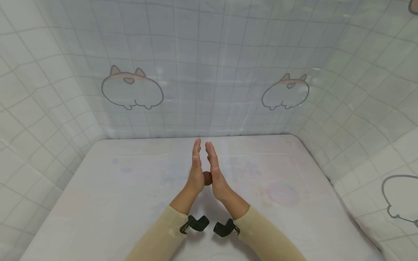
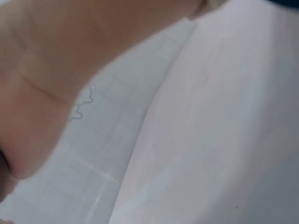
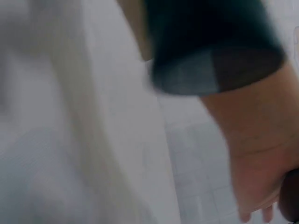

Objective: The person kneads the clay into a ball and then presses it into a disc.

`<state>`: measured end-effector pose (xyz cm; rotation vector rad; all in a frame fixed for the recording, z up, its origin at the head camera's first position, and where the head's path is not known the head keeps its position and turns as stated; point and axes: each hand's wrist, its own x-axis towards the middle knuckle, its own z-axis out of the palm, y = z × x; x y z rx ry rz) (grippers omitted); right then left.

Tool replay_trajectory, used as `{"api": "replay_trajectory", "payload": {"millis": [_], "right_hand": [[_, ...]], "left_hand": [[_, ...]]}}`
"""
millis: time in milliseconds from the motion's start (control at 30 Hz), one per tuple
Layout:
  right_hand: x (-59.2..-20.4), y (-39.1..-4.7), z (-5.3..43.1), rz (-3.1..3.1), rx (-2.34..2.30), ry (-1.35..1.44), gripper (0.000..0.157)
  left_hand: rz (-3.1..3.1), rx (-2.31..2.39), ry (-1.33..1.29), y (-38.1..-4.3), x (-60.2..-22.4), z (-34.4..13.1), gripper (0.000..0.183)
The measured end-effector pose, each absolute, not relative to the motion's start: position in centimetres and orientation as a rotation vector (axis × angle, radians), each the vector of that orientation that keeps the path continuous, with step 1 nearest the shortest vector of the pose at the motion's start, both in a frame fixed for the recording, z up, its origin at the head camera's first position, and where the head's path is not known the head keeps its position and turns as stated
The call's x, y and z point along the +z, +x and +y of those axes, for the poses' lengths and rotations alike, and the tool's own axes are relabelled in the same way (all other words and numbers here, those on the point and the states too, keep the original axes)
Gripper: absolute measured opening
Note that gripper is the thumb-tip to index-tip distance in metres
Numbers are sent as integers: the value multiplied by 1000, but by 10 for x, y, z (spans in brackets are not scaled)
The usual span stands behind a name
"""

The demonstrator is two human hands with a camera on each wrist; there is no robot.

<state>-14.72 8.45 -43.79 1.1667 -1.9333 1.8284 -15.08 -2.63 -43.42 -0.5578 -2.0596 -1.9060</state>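
Observation:
A small round brown ball [image 1: 207,178], smooth like clay or dough, sits between my two palms near the heels of the hands. My left hand [image 1: 196,172] presses it from one side, its fingers straight and pointing away from me. From the other side my right hand [image 1: 217,177] presses against it, fingers also extended. The fingertips lean toward each other with a narrow gap between. In the right wrist view the brown ball [image 3: 290,198] shows beside a palm at the right edge. Most of both hands lies outside the left wrist view.
Beneath the hands is a table with a pale, faintly patterned cover [image 1: 114,195]. A grid-patterned curtain [image 1: 209,83] with cartoon animal prints surrounds its back and sides. Dark camera mounts [image 1: 199,223] sit on both wrists, close together, over cream sleeves [image 1: 161,235].

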Motion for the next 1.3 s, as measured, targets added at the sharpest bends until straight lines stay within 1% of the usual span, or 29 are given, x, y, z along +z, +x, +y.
{"api": "replay_trajectory", "payload": {"millis": [100,333,533,767,1100,1300], "right_hand": [[-434,-147,85,-1892,1857,1135,89],[-425,-153,90,-1950,1814,996,89],[-425,-164,94,-2076,1819,913,91],[-433,-172,95,-2229,1867,868,94],[-441,-174,94,-2361,1826,888,96],[-448,-163,92,-2376,1827,989,92]], "left_hand": [[-2140,-1872,-550,-150,-435,-26,93],[-2244,-1861,-689,-143,-439,-22,85],[-2128,-2059,-746,-137,-441,-19,87],[-1997,-2116,-840,-137,-441,-19,91],[-1905,-2098,-813,-138,-430,-23,95],[-1855,-2062,-765,-144,-425,-25,100]]}}
